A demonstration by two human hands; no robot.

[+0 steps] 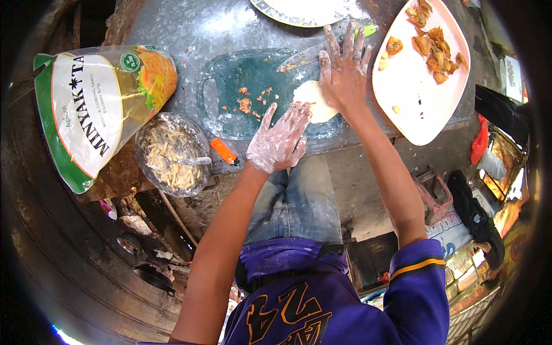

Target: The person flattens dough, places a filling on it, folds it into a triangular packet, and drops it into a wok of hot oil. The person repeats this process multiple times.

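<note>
A flat, pale round of dough (317, 99) lies on the right part of a green cutting board (221, 77). My left hand (278, 138), white with flour, rests with its fingers stretched out at the dough's left edge. Spread over the dough's right edge is my right hand (347, 77), floury too, its fingers pointing away from me. Neither hand grips anything. Small orange and pale crumbs (245, 103) are scattered over the board's middle. A knife (307, 56) with a green handle lies across the board's far right corner, its handle end passing behind my right fingers.
To the left stand a large oil pouch (86, 115) and a bowl (167, 183) of pale strips with a spoon (194, 161). An orange lighter (223, 150) lies near the table's front edge. At right is a white tray (417, 118) with brown fried pieces; a white plate (310, 17) sits at the back.
</note>
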